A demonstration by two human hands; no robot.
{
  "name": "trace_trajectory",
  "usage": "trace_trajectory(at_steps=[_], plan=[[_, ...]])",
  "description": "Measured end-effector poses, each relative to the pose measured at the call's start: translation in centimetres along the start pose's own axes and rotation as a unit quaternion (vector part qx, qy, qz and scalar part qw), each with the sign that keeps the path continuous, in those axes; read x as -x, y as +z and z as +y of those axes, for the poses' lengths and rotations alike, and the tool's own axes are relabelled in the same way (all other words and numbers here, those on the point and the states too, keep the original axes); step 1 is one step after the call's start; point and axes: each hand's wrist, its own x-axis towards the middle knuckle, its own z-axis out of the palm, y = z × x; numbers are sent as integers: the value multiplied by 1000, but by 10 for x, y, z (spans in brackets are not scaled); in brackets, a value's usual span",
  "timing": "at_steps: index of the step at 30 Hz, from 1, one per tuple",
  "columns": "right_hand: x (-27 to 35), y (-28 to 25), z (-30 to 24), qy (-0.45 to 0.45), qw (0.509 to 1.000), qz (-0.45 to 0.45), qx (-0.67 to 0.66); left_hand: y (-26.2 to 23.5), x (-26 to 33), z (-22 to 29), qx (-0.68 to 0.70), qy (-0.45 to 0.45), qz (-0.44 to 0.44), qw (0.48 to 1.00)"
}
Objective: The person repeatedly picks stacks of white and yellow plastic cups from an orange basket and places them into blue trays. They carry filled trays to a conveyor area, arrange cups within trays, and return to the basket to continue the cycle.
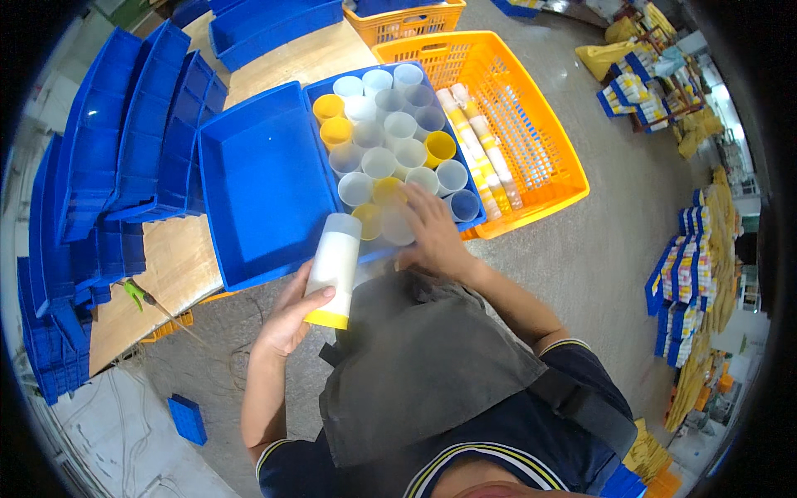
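My left hand [292, 314] is wrapped around a stack of nested plastic cups [334, 264], whitish along its length with a yellow cup at the lower end. It is held tilted in front of the near edge of a blue tray [477, 217]. In that tray stand several translucent white cups [400, 126] and yellow cups [336, 133], mouths up. At the tray's near edge my right hand [437, 236] has its fingers and thumb around a translucent cup [397, 226], slightly blurred. Close by its fingertips is a yellow cup [388, 189].
A second blue tray [261, 183] lies left of the cups, with nothing in it. Blue bins [100, 141] are stacked on the wooden table [166, 270] at left. The orange basket [544, 158] at right holds long stacks of cups [481, 149]. Green-handled pliers [133, 292] lie near the table edge.
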Motion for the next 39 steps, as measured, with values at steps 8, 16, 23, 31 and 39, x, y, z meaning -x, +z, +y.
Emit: trace_trajectory(at_steps=[8,16,23,31,39], plan=[[-20,-12,-54,-227,974,-16,1,4,-7,-4,-178,275,90,941],[-42,2,7,86,972,27,-217,-40,4,37,-330,418,407,742],[-49,29,17,-130,970,-1,-205,-58,-17,28,-278,327,475,768],[-85,9,3,-201,965,-168,-13,-101,-38,54,-211,266,456,823],[-231,76,-56,-223,973,-52,-29,-142,-106,116,-155,268,262,914]])
